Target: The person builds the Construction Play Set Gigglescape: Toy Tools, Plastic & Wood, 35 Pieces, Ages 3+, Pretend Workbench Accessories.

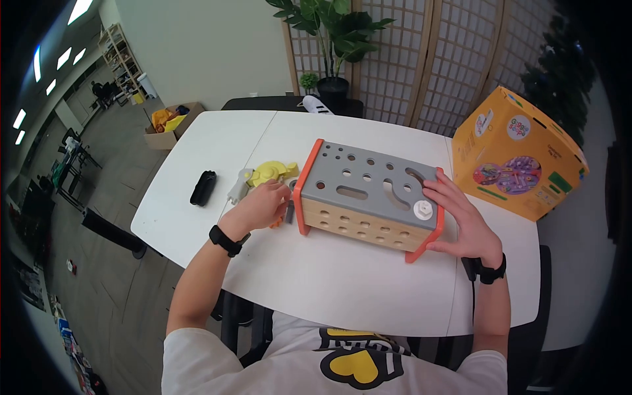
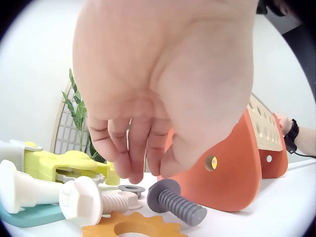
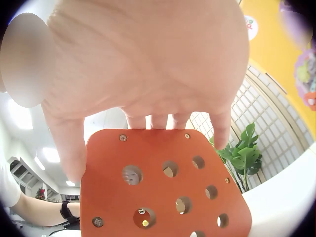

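A toy workbench (image 1: 375, 197) with a grey perforated top, wooden sides and red-orange end panels stands mid-table. A white hex-headed toy bolt (image 1: 422, 210) sits in its top at the right. My right hand (image 1: 467, 220) holds the right end panel (image 3: 163, 197), thumb along one edge and fingers over the top and far edge. Left of the bench, my left hand (image 1: 263, 204) reaches down with bent fingers. Its fingertips hang close above a grey toy bolt (image 2: 182, 207) and a grey washer (image 2: 138, 191). A white bolt (image 2: 81, 200) and an orange gear (image 2: 101, 231) lie nearby.
A yellow toy piece (image 1: 270, 172) and a light grey piece (image 1: 238, 187) lie beyond my left hand. Farther left is a black case (image 1: 203, 188). A large yellow-orange box (image 1: 487, 158) stands on the right, and a potted plant (image 1: 332, 87) is behind the table.
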The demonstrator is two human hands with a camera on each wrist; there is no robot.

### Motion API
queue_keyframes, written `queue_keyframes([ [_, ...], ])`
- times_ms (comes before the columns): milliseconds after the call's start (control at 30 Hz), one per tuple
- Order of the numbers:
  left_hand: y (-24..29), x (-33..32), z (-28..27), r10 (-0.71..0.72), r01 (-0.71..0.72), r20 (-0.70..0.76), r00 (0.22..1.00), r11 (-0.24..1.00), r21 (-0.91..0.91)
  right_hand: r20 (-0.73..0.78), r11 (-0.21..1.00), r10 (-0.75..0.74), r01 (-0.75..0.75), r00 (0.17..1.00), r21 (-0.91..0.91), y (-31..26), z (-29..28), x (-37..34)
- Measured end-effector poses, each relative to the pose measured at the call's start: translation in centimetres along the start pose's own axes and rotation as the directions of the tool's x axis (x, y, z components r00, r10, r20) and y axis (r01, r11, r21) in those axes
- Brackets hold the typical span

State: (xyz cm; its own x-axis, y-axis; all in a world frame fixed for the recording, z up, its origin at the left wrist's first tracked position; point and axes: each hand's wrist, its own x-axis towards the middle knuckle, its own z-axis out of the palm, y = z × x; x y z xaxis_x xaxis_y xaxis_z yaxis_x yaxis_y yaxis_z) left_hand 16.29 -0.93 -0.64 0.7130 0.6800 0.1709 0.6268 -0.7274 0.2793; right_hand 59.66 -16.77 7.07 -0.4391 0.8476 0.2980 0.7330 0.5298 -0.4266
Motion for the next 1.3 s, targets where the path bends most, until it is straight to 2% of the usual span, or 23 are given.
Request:
queue_keyframes([
  [233,1.8,0.3,-0.3,0.120,-0.121,0.059,0.991,0.993,0.006,0.005,1.000,0.029,-0.029,1.000,-0.008,0.0,0.1,0.0],
  [333,1.6,0.5,0.6,0.104,-0.102,0.065,0.992,0.994,-0.039,0.004,1.000,0.024,-0.024,1.000,-0.009,-0.1,0.1,0.0],
  [533,1.7,0.0,1.0,-0.017,0.029,0.083,0.996,0.989,-0.143,0.002,1.000,0.019,-0.019,1.000,-0.008,-0.1,0.0,0.0],
  [633,1.5,-0.1,1.3,-0.088,0.080,0.190,0.978,0.996,0.048,0.004,1.000,0.013,-0.013,1.000,-0.012,-0.1,0.1,0.0],
  [733,2.4,-0.4,0.8,-0.141,0.119,0.187,0.972,0.985,0.124,0.002,1.000,0.002,-0.002,1.000,-0.018,0.0,0.0,0.0],
  [833,3.2,-0.7,0.4,-0.236,0.217,0.190,0.953,0.969,0.119,0.001,1.000,-0.003,0.003,1.000,-0.013,0.0,0.0,-0.1],
  [933,3.2,-1.2,-0.9,-0.245,0.249,0.122,0.962,0.968,-0.018,-0.005,1.000,-0.015,0.015,1.000,-0.016,0.2,0.0,-0.1],
  [1067,3.9,-2.5,-4.2,-0.213,0.207,-0.011,0.977,0.962,-0.179,-0.006,0.999,-0.027,0.027,1.000,-0.024,0.5,0.2,-0.2],
  [1300,8.8,-3.7,-9.5,-0.224,0.188,-0.119,0.967,0.947,-0.259,0.002,1.000,-0.005,0.005,1.000,0.021,0.5,0.2,-0.2],
])
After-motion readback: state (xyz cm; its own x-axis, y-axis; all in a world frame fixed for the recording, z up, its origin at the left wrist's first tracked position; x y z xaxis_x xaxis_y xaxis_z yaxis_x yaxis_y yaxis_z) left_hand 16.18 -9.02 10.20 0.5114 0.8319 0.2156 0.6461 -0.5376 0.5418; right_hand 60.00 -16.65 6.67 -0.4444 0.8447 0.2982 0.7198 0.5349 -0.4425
